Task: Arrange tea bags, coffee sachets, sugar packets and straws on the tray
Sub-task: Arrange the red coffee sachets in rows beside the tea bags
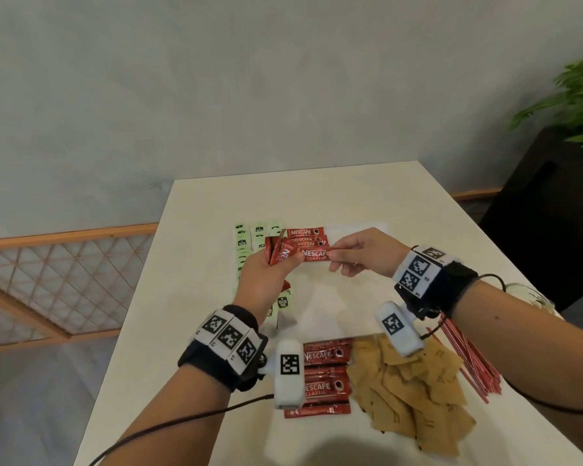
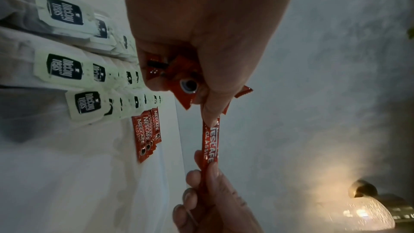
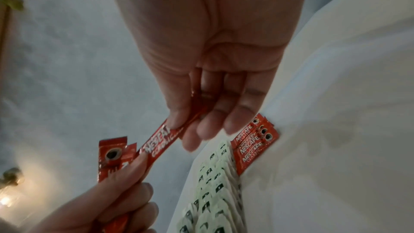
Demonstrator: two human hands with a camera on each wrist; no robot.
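Note:
My left hand [image 1: 281, 262] grips a fanned bunch of red coffee sachets [image 1: 276, 252] above the white tray [image 1: 337, 304]. My right hand [image 1: 335, 253] pinches the right end of one sachet [image 1: 314, 254] that sticks out of that bunch under my left thumb. The wrist views show the same sachet [image 2: 210, 141] [image 3: 160, 142] stretched between both hands. Three sachets [image 1: 305, 236] lie overlapped at the tray's far end. Rows of green-tagged tea bags [image 1: 246, 243] fill its left side. Loose sachets [image 1: 327, 375], brown sugar packets [image 1: 414, 395] and red straws [image 1: 468, 358] lie on the table in front.
The white table [image 1: 189, 297] ends close to the tray's left side, with a wooden lattice rail [image 1: 64, 270] beyond. A glass object [image 1: 527, 294] sits at the table's right edge. A black stand [image 1: 546, 213] with a plant [image 1: 579, 95] is at the far right.

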